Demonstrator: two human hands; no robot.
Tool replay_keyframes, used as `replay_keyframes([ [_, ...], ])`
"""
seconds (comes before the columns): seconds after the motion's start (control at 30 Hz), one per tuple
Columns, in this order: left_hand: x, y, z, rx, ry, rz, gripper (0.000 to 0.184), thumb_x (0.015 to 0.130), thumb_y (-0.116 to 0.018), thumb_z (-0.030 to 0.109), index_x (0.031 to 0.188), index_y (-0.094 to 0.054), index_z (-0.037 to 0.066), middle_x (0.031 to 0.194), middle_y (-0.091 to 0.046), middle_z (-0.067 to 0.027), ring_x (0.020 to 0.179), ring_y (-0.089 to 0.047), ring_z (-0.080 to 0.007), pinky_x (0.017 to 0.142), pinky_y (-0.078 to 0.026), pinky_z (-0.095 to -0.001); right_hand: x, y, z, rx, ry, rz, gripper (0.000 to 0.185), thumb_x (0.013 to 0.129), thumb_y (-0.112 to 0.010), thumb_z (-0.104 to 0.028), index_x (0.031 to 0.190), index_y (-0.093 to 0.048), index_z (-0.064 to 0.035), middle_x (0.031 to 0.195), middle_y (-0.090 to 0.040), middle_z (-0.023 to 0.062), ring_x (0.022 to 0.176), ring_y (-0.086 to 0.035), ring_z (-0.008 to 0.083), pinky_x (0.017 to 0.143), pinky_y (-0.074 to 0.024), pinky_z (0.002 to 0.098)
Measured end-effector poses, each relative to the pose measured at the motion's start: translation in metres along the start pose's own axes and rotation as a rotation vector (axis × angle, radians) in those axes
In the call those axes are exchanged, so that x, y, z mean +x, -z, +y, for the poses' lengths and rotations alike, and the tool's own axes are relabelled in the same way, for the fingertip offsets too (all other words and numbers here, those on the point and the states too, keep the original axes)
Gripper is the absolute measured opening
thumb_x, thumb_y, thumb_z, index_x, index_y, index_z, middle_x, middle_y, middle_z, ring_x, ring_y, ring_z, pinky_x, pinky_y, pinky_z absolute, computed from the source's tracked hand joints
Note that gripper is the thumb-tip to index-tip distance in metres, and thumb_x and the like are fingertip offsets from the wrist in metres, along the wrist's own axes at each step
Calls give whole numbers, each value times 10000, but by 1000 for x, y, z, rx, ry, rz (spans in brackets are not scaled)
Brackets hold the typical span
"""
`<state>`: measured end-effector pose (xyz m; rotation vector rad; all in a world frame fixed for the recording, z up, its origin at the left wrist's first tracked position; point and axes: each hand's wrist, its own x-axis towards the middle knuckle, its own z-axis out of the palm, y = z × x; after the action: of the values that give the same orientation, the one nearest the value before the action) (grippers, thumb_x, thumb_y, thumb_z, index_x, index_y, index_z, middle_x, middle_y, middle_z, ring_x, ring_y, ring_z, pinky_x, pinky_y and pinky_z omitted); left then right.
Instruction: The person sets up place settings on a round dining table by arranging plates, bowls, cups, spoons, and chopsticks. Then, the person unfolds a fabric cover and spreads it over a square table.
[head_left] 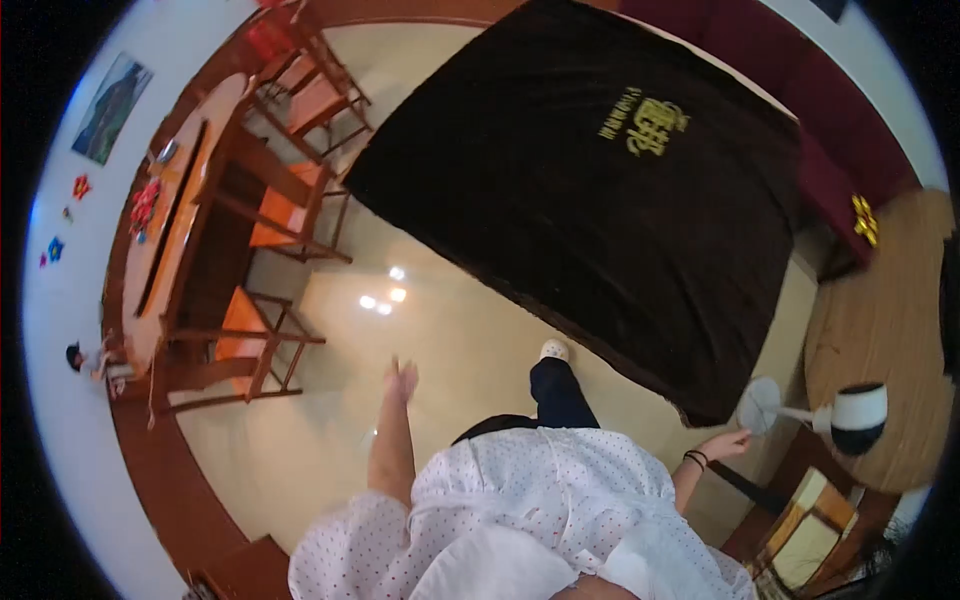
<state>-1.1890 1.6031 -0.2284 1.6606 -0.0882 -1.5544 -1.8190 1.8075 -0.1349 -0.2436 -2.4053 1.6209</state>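
Note:
My left hand hangs out over the shiny tiled floor, fingers apart and holding nothing. On the other side, my right hand, with dark bands at the wrist, has its fingers drawn together; whether anything is in them I cannot make out. In the view it overlaps the edge of the round white base of a stand appliance, whose white and black head may be a fan. Whether they touch is unclear. Close by is the near corner of a large dark brown cloth with yellow lettering, spread over something wide and flat.
Wooden chairs line a long wooden table at the left. A dark red sofa stands at the far right. Nearer are a wooden surface and a chair. One foot in a white shoe shows beside the cloth.

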Motion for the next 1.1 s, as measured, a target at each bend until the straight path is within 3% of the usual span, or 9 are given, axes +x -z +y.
replay_keyframes([
  [0.03,16,-27,52,190,-64,-151,744,779,-455,590,1265,-326,41,1160,-495,-138,994,-511,-190,797,-435,-284,-3,-11,-10,-6,76,7,549,879,-438,-346,1194,-351,96,1196,-399,260,1091,-416,338,934,-332,398],
  [0.07,-23,-98,99,45,-333,-34,549,843,-460,456,1199,-368,48,1012,-554,-120,791,-557,-184,614,-465,-256,-7,-20,-23,-6,149,22,522,878,-452,-321,1187,-364,90,1191,-401,268,1087,-421,342,931,-333,407],
  [0.2,-58,-210,236,286,-572,-18,601,819,-542,387,1290,-297,105,1139,-516,-92,923,-546,-196,715,-462,-350,-19,-45,-28,-516,448,62,434,839,-508,-284,1148,-464,18,1159,-473,202,1042,-461,347,879,-363,414],
  [0.33,-25,-228,272,559,-836,25,566,781,-602,327,1243,-382,85,1113,-522,-145,952,-540,-229,761,-446,-348,-14,-44,-17,-712,400,77,325,837,-481,-316,1110,-542,-153,1184,-487,93,1089,-451,261,881,-369,398],
  [0.47,32,-209,287,1035,-1003,228,609,711,-665,319,1206,-429,55,1109,-514,-231,1020,-509,-317,856,-407,-344,-37,-44,-64,-1027,565,130,304,832,-486,-301,1106,-544,-183,1201,-471,82,1099,-442,256,888,-365,399],
  [0.73,124,-207,377,827,-858,427,607,663,-700,331,1130,-494,2,1084,-539,-209,1030,-506,-321,883,-387,-364,-101,-103,-119,-555,799,-366,368,878,-425,-160,1212,-424,-6,1311,-330,179,1192,-336,317,991,-273,376],
  [0.9,169,-207,412,912,-812,375,515,643,-722,331,1008,-589,-8,940,-610,-182,881,-587,-301,786,-445,-344,-208,-160,-158,-596,805,-670,437,888,-422,-211,1290,-340,-62,1364,-236,181,1260,-216,332,1023,-199,410],
  [1.0,192,-212,428,844,-718,255,429,646,-712,377,883,-655,23,866,-628,-177,829,-609,-287,762,-450,-345,-261,-192,-180,-1064,601,-716,457,904,-364,-323,1329,-285,-173,1402,-185,97,1287,-157,311,986,-99,581],
  [1.1,204,-228,455,1092,-726,258,457,650,-695,432,916,-654,63,890,-624,-181,878,-603,-249,796,-442,-341,-259,-207,-155,-953,659,-641,466,906,-327,-377,1340,-252,-226,1414,-161,52,1301,-115,295,933,-34,663],
])
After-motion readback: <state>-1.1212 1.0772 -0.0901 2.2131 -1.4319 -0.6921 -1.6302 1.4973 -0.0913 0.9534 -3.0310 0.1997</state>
